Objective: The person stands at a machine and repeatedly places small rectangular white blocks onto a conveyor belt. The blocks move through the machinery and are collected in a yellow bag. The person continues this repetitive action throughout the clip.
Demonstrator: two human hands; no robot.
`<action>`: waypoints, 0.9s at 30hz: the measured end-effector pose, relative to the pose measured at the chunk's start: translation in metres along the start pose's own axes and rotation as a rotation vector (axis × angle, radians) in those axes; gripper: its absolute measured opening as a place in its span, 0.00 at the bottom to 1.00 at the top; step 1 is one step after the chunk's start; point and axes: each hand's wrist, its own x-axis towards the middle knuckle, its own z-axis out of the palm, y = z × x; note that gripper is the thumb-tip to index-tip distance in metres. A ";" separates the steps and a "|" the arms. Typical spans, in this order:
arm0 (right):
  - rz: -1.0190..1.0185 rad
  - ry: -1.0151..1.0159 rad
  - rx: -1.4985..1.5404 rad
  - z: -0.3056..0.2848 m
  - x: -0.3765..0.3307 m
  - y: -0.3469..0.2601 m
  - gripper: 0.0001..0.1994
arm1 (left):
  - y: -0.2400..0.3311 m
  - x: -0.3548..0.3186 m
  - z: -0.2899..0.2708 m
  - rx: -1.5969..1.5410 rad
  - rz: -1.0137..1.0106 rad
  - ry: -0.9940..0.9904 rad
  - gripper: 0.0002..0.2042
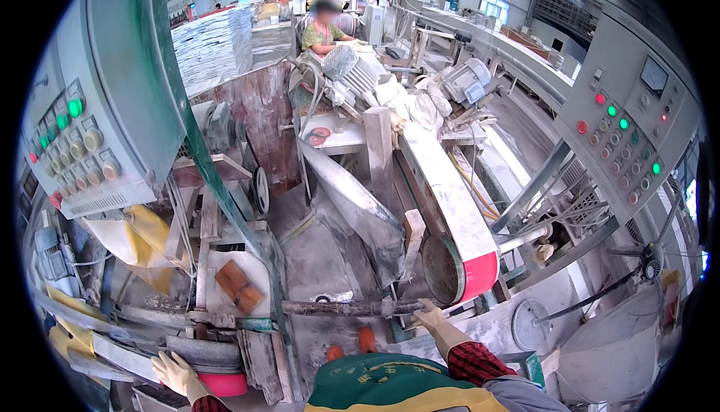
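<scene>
In a pale work glove, my left hand (174, 374) is at the lower left with its fingers apart. It lies at a long white-topped belt unit (124, 358), by its rounded red end (223, 384). Also gloved, my right hand (441, 327) reaches forward with its fingers stretched out, beside the end of a dirty metal bar (352, 308). Just beyond it is the red rounded end (480, 277) of a second belt unit (450, 194). Whether its fingertips touch the frame there I cannot tell. Neither hand shows anything held.
Grey control cabinets with buttons stand left (112, 112) and right (630, 112). A brown board piece (238, 287) lies left of centre. Large motors (360, 74) sit ahead, with a person (324, 33) behind them. My orange shoes (367, 339) stand on the dusty floor.
</scene>
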 end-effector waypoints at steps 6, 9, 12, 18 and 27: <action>0.072 -0.074 -0.091 -0.010 -0.014 0.015 0.30 | 0.007 -0.008 -0.009 0.001 -0.017 -0.015 0.21; 0.110 -0.023 -0.218 -0.031 -0.022 0.041 0.30 | 0.006 -0.009 -0.004 0.003 -0.023 -0.012 0.21; 0.121 0.001 -0.252 -0.042 -0.034 0.046 0.30 | 0.006 -0.012 -0.005 0.002 -0.024 0.008 0.21; 0.174 0.000 -0.169 -0.051 -0.035 0.054 0.30 | 0.009 -0.017 -0.003 -0.009 0.005 0.047 0.21; 0.142 -0.029 -0.366 -0.033 -0.021 0.049 0.31 | 0.006 -0.017 0.007 0.000 0.018 0.078 0.21</action>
